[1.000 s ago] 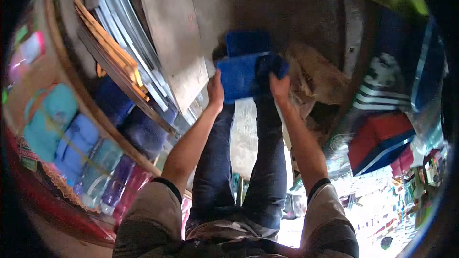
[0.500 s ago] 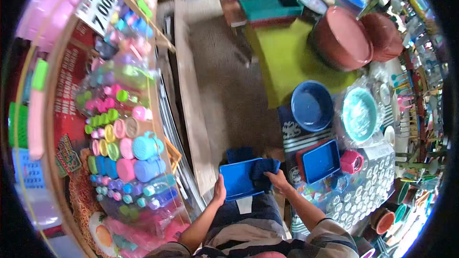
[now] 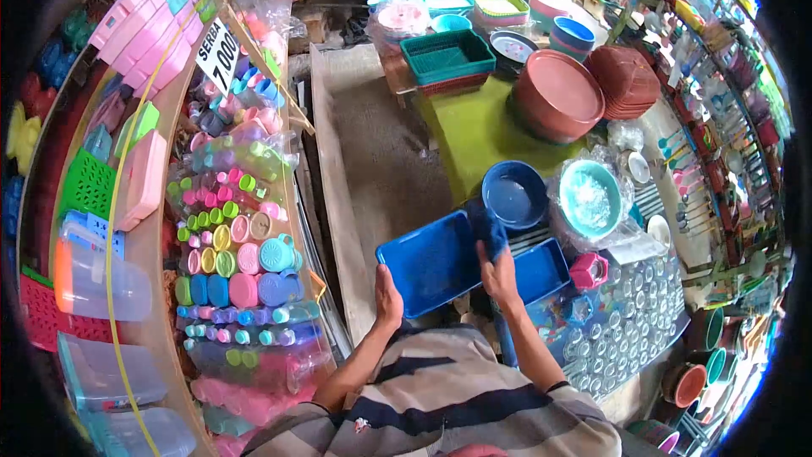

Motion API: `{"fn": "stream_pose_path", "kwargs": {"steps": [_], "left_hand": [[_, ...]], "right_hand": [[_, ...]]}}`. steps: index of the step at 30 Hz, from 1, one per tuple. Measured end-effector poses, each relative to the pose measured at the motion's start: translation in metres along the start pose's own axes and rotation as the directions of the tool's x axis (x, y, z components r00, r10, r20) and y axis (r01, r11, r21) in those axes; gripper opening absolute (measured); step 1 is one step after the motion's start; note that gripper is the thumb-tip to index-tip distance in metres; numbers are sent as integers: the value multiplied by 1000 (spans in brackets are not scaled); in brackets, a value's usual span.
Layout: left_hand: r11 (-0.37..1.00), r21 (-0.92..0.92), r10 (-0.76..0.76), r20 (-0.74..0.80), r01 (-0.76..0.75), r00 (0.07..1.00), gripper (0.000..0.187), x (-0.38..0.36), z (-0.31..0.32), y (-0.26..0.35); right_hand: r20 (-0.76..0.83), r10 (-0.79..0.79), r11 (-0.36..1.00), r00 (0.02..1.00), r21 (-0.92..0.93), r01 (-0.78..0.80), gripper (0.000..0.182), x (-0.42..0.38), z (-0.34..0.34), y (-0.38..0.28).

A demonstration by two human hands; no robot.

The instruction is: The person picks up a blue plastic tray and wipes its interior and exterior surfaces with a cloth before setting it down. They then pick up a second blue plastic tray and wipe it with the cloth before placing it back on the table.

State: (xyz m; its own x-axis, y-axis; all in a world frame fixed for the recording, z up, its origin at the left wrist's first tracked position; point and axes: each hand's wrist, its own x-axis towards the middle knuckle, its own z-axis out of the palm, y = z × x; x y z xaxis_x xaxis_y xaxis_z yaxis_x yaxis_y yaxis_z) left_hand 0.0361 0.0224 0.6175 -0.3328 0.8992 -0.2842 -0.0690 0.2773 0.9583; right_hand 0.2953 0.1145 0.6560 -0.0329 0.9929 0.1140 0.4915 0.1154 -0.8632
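A rectangular blue plastic tray point(image 3: 427, 267) is held up, tilted, in front of my body. My left hand point(image 3: 388, 300) grips its left edge, thumb along the rim. At the opposite edge, my right hand point(image 3: 499, 278) is closed on a dark blue cloth point(image 3: 487, 233), blurred by motion. Just beyond the cloth sits a round dark blue basin point(image 3: 515, 195). Another blue tray point(image 3: 544, 272) lies on the table behind my right hand, partly covered by it.
Glass jars point(image 3: 622, 330), a pink container point(image 3: 589, 271) and a plastic-wrapped turquoise basin point(image 3: 589, 199) stand on the right. Reddish-brown tubs point(image 3: 558, 97) and a green basket point(image 3: 448, 55) are farther back. Bottles point(image 3: 245, 258) fill the left shelf, near a price sign point(image 3: 217, 55).
The tray has come up and tilted, its right side now higher. My right hand and the cloth have moved up to its right edge. The camera view has shifted too.
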Motion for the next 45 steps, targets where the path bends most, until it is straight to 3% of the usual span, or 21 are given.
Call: {"fn": "stream_pose_path", "kwargs": {"steps": [2,3,5,8,14,15,16,18,20,22,26,27,28,29,31,35,41,42,43,44,45], "left_hand": [[998,2,70,27,-70,997,80,-13,8,8],[994,3,106,40,-106,994,80,-24,3,7],[987,5,163,67,-163,984,80,-28,-2,19],[964,-13,267,114,-267,957,81,-34,-13,31],[877,-76,480,182,-474,858,83,-20,-20,61],[853,88,490,201,-514,848,83,-19,-24,62],[805,250,493,219,-537,842,84,-21,-29,61],[812,221,499,216,-540,839,83,-21,-33,60],[824,164,507,212,-542,835,80,-23,-33,66],[829,100,524,208,-551,826,77,-20,-27,78],[833,-28,543,231,-553,807,72,-28,-18,98],[917,-56,392,296,-394,871,71,-34,-19,110],[903,257,182,498,-345,848,74,-5,-42,62],[902,258,180,506,-347,843,74,0,-39,55],[835,291,315,442,-466,840,75,5,-34,43],[660,372,580,300,-653,757,75,5,-15,24],[310,536,895,115,-785,431,76,9,8,20],[310,533,894,119,-787,433,76,11,3,26],[819,-220,561,106,-531,821,75,13,-10,42],[637,-732,172,440,242,881,73,12,-23,63],[600,-699,223,613,389,758,66,5,-31,104]], "right_hand": [[-50,-168,984,984,-64,165,66,-8,17,-17],[-51,-164,985,985,-63,161,66,-7,22,-31],[-129,-235,934,963,-306,187,91,-6,27,-69],[-123,-308,874,943,-429,230,100,1,32,-120],[213,-584,796,783,-40,604,90,-32,56,-165],[299,-598,769,744,-49,638,87,-35,58,-168],[342,-588,765,733,-60,642,92,-36,55,-168],[321,-523,797,789,-143,587,96,-27,40,-168],[117,-439,820,891,-353,451,96,-17,33,-162],[-96,-356,878,929,-374,298,90,-8,29,-163],[49,-355,871,934,-346,349,87,-21,37,-182],[108,-415,878,904,-212,428,88,-28,43,-183],[156,-480,866,863,-71,494,90,-37,50,-185],[244,-466,871,850,-46,490,90,-46,57,-188],[297,-472,878,830,76,472,90,-69,64,-199],[239,-428,888,871,-66,455,87,-67,65,-194],[311,-406,888,859,-87,451,93,-63,65,-192],[308,-402,890,863,-90,447,93,-66,63,-189],[409,-387,872,827,-130,472,95,-72,60,-186],[507,-361,851,783,-164,499,96,-79,59,-183],[495,-412,825,765,-152,544,98,-85,58,-179]]}}
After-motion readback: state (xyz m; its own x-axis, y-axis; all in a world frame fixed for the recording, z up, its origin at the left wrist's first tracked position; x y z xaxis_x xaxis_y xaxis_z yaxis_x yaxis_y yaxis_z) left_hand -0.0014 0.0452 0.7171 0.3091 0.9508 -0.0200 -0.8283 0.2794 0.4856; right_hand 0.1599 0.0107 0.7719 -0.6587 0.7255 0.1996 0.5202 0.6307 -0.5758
